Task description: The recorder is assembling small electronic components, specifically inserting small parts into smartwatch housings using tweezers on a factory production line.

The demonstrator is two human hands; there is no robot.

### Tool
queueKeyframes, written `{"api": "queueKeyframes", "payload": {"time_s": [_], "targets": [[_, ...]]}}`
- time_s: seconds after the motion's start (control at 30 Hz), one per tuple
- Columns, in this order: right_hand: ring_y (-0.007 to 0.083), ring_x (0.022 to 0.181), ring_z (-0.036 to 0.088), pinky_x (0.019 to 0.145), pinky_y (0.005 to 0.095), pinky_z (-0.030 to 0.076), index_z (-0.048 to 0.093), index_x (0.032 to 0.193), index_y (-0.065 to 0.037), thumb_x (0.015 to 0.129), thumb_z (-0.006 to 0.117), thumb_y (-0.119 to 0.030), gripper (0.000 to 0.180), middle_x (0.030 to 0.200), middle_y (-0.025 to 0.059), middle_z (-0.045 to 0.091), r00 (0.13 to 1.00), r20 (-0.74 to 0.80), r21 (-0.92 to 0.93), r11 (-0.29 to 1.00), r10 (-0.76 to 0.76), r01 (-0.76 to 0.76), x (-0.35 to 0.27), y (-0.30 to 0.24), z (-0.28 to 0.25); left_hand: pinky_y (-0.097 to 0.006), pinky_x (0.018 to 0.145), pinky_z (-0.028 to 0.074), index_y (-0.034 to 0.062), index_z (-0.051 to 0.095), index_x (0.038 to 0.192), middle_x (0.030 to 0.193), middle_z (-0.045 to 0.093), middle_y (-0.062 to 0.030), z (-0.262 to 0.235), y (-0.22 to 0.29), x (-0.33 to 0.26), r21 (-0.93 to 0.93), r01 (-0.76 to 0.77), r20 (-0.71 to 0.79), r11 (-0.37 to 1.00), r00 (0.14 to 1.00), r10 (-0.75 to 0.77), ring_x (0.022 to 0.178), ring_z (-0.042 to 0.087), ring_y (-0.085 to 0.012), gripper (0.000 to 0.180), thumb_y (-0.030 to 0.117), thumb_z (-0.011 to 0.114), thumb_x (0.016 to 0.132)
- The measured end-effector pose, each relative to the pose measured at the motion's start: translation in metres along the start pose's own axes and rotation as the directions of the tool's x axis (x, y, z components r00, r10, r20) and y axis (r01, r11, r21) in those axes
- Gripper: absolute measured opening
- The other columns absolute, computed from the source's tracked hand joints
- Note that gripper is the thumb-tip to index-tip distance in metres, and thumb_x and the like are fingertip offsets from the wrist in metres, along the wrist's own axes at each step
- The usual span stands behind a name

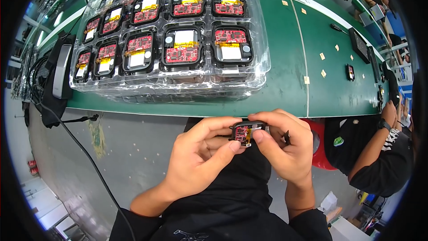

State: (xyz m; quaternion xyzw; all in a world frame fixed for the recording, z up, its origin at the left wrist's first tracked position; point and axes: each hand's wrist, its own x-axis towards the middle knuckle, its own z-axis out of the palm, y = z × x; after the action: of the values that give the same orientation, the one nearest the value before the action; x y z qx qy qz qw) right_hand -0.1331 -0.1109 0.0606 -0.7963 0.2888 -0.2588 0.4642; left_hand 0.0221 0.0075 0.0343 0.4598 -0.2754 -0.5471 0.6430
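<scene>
Both hands hold one small black device housing (241,132) above my lap, just off the table's front edge. Inside it are a red circuit board, a yellow-orange flex strip and a round grey disc. My left hand (200,151) grips its left side, the thumb at the lower edge. The fingers of my right hand (285,145) curl around the right side, its thumb pressing over the housing's inner face and hiding part of it. A dark pointed tip (286,137) sticks out by my right fingers; its kind cannot be made out.
On the green table (285,62), a stack of clear plastic trays (178,78) carries several similar housings (232,44). A cable (84,147) runs down on the left. Small tan stickers (323,56) and another small device (351,72) lie right. A co-worker's arm (370,151) is at the right.
</scene>
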Motion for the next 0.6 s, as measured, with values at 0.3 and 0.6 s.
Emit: {"api": "queueKeyframes", "payload": {"time_s": [0.3, 0.6], "targets": [[0.0083, 0.055, 0.05, 0.048, 0.024, 0.036, 0.07, 0.105, 0.001, 0.084, 0.071, 0.001, 0.021, 0.078, 0.0076, 0.065, 1.0, 0.023, 0.04, 0.999, 0.021, -0.022, -0.001, 0.007, 0.001, -0.038, 0.091, 0.06, -0.0096, 0.05, 0.129, 0.118, 0.063, -0.0225, -0.002, -0.003, 0.0, 0.0, -0.012, 0.021, 1.0, 1.0, 0.012, 0.108, 0.066, -0.0264, 0.037, -0.004, 0.061, 0.094], [-0.0028, 0.053, 0.034, 0.047, 0.0196, 0.025, 0.061, 0.117, 0.001, 0.084, 0.07, 0.002, 0.034, 0.086, 0.0006, 0.066, 0.982, 0.026, 0.335, 0.924, 0.189, -0.187, -0.009, 0.013, 0.001, -0.04, 0.095, 0.059, -0.0071, 0.048, 0.13, 0.123, 0.059, -0.0202, -0.01, -0.004, 0.002, -0.27, 0.146, 0.078, 0.952, 0.989, -0.129, 0.111, 0.065, -0.0255, 0.036, 0.004, 0.059, 0.098]]}}
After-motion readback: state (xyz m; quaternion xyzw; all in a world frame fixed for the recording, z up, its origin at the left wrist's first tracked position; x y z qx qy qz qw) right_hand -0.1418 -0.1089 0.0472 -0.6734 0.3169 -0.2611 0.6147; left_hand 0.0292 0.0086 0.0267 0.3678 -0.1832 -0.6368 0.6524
